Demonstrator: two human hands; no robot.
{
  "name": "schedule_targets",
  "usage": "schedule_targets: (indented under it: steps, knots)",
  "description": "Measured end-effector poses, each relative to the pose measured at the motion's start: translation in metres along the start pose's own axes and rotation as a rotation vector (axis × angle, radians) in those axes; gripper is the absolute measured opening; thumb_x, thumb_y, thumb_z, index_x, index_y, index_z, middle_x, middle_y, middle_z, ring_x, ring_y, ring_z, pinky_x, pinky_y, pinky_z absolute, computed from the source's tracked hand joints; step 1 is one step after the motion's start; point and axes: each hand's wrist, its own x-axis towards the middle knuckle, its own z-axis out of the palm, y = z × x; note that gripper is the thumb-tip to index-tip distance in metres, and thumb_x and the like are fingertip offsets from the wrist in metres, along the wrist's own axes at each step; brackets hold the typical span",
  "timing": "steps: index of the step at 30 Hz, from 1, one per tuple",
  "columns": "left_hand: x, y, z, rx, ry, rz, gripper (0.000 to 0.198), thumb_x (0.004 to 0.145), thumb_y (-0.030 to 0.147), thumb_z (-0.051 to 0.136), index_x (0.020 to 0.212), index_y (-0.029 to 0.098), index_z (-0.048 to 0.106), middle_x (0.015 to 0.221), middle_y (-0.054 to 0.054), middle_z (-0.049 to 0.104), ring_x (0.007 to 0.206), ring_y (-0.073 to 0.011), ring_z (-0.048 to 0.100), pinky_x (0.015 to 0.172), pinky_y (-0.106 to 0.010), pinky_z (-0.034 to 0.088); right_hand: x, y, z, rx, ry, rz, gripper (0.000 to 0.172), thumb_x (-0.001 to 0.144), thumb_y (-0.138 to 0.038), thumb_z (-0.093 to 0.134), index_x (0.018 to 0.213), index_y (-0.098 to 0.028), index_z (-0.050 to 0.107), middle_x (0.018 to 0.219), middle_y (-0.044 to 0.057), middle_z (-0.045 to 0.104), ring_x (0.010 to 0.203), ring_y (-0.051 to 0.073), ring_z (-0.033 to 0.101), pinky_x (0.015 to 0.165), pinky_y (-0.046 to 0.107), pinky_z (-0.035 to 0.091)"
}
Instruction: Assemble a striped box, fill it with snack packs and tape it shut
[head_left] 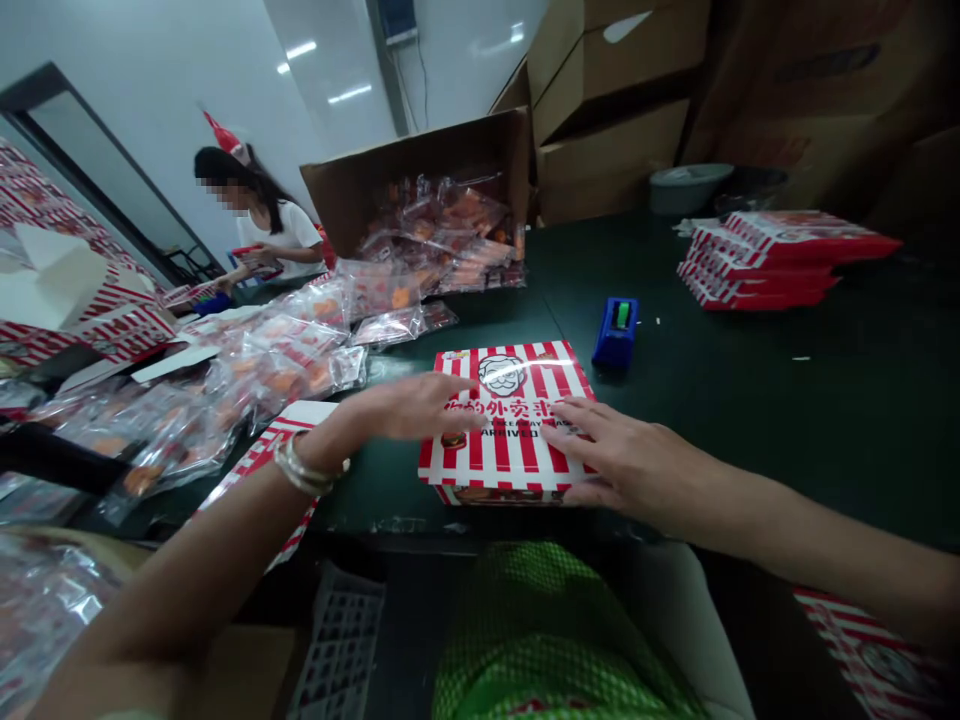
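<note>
Counter (750,430): dark green, in front of you.
Carton (420,190): one, open, with clear food packets (300,350) spread beside it, too many to count.
Flat boxes (757,262): about four, stacked right.
Striped box (510,425): one, centre front, stiff light card; take its long sides.
Hands: left hand (397,410) and right hand (630,455) rest on it, fingers (581,418) spread apart, unclamped.
Tape dispenser (615,332): one, blue.
</note>
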Motion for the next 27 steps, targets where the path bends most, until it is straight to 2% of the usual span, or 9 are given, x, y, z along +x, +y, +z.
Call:
schedule_targets:
  steps: [2,3,5,8,10,14,17,23,27]
  knots:
    - [-0.008,0.032,0.018,0.096,-0.001,-0.046,0.07,0.082,0.052,0.059,0.141,0.021,0.039,0.14,-0.017,0.048,0.125,-0.0365,0.048,0.093,-0.05,0.048,-0.006,-0.004,0.016,-0.065,0.104,-0.021,0.052,0.078,-0.034,0.071,0.125,-0.013,0.059,0.132,0.022,0.053,0.122,0.038,0.05,0.084,0.047,0.056]
    - [-0.012,0.046,0.031,0.167,0.037,-0.097,0.075,0.081,0.05,0.062,0.144,0.021,0.034,0.145,-0.019,0.042,0.13,-0.0406,0.041,0.096,-0.057,0.043,-0.009,-0.004,0.023,-0.085,0.146,-0.035,0.054,0.078,-0.034,0.071,0.125,-0.012,0.058,0.132,0.023,0.053,0.123,0.038,0.05,0.087,0.047,0.055]
    - [-0.02,0.065,0.06,0.295,0.171,-0.195,0.065,0.086,0.036,0.059,0.143,0.02,0.034,0.145,-0.021,0.04,0.132,-0.0414,0.037,0.099,-0.062,0.035,-0.012,-0.006,0.034,-0.123,0.23,-0.056,0.054,0.08,-0.034,0.069,0.126,-0.007,0.056,0.133,0.025,0.051,0.124,0.038,0.048,0.093,0.048,0.052]
    - [-0.025,0.072,0.088,0.382,0.34,-0.227,0.051,0.091,0.024,0.05,0.14,0.02,0.039,0.142,-0.018,0.045,0.131,-0.0369,0.04,0.104,-0.059,0.032,-0.015,-0.012,0.047,-0.197,0.375,-0.035,0.043,0.086,-0.016,0.057,0.127,-0.002,0.053,0.133,0.026,0.051,0.128,0.038,0.044,0.098,0.048,0.048]
    - [-0.026,0.068,0.09,0.364,0.383,-0.186,0.051,0.091,0.029,0.051,0.14,0.022,0.04,0.142,-0.015,0.046,0.131,-0.0356,0.04,0.106,-0.057,0.031,-0.015,-0.015,0.049,-0.204,0.427,-0.008,0.041,0.088,-0.013,0.053,0.127,-0.001,0.053,0.132,0.026,0.052,0.128,0.038,0.044,0.099,0.05,0.047]
    - [-0.029,0.061,0.072,0.128,0.305,-0.14,0.046,0.094,0.045,0.045,0.136,0.026,0.047,0.143,-0.007,0.047,0.134,-0.0292,0.039,0.107,-0.052,0.033,-0.012,-0.014,0.039,-0.031,0.337,0.008,0.049,0.089,-0.036,0.056,0.125,-0.003,0.057,0.132,0.025,0.053,0.126,0.038,0.047,0.096,0.05,0.05]
    - [-0.029,0.061,0.067,0.034,0.326,-0.194,0.037,0.097,0.041,0.039,0.128,0.029,0.055,0.139,-0.002,0.053,0.132,-0.025,0.042,0.107,-0.049,0.036,-0.01,-0.011,0.033,0.058,0.33,0.035,0.038,0.092,-0.034,0.053,0.118,-0.009,0.064,0.129,0.019,0.058,0.123,0.032,0.052,0.098,0.048,0.049]
    - [-0.02,0.064,0.083,0.248,0.486,-0.148,0.03,0.093,0.031,0.053,0.12,0.024,0.062,0.125,-0.007,0.064,0.118,-0.0264,0.057,0.098,-0.045,0.046,-0.008,-0.018,0.04,-0.097,0.441,0.051,0.031,0.091,-0.022,0.054,0.117,-0.009,0.064,0.121,0.015,0.064,0.117,0.032,0.057,0.093,0.048,0.052]
    - [-0.017,0.064,0.077,0.296,0.452,-0.095,0.027,0.094,0.026,0.05,0.116,0.019,0.063,0.12,-0.008,0.067,0.11,-0.0244,0.062,0.092,-0.039,0.052,-0.005,-0.018,0.03,-0.146,0.382,0.019,0.027,0.093,-0.023,0.05,0.108,-0.01,0.068,0.112,0.013,0.069,0.108,0.03,0.062,0.086,0.045,0.055]
